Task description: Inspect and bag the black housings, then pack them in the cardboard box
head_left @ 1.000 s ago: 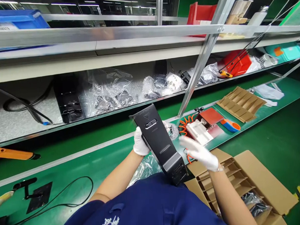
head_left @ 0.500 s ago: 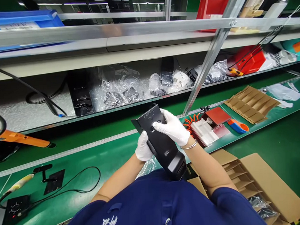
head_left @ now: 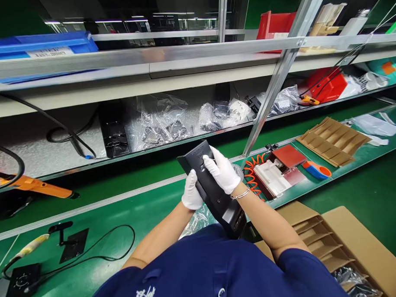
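Now | left hand (head_left: 191,193) grips black housing (head_left: 215,195) from behind | right hand (head_left: 222,170) presses fingers on its front

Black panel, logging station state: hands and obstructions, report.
Left hand grips the black panel from its left edge. Right hand presses on its upper face. Panel tilted, lower end against the blue shirt. Nothing blocking.

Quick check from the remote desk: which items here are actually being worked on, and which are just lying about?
In hand:
black plastic housing
left hand, gripping its edge
right hand, pressing its face

Lying about:
orange power tool
cardboard divider
carton
orange coiled hose
bagged parts
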`<state>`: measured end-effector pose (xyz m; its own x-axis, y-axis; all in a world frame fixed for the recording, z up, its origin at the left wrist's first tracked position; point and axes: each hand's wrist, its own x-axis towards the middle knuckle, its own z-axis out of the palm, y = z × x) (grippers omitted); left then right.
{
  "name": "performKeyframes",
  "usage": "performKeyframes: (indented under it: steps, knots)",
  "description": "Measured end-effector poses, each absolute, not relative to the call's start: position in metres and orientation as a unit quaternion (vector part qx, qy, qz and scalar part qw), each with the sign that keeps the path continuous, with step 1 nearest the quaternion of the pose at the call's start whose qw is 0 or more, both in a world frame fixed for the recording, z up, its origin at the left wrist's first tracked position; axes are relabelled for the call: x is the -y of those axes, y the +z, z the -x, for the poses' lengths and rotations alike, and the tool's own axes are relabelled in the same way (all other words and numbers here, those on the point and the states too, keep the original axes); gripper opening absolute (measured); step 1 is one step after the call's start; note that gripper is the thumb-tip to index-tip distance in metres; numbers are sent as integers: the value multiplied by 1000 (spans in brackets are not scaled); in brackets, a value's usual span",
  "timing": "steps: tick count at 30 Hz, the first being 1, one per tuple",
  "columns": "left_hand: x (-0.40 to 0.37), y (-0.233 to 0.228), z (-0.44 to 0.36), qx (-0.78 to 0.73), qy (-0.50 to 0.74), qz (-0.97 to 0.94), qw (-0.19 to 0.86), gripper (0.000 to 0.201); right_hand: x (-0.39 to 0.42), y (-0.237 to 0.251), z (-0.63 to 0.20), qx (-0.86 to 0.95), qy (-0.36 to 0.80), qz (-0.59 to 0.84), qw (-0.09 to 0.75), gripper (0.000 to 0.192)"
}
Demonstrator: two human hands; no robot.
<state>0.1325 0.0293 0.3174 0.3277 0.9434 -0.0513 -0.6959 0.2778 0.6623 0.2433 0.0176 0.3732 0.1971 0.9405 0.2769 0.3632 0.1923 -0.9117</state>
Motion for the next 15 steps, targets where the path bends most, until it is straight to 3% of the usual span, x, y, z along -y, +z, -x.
performKeyframes:
  steps: [4,7,10,11,15]
  knots:
    - [-43,318,-129,-187,512,-273,792,71,-7,361,-266,587,343,511,526,83]
    - [-61,319,-118,-149,456,-267,836,93,26,322,-298,525,377,547,533,87]
    - [-77,316,-114,-134,467,-247,838,94,70,263,-318,448,489,609,435,91]
    - [-81,313,-116,-136,472,-242,837,93,85,244,-319,430,535,605,404,90]
    - [-83,285,-147,-192,384,-310,848,101,132,198,-311,359,496,615,496,63]
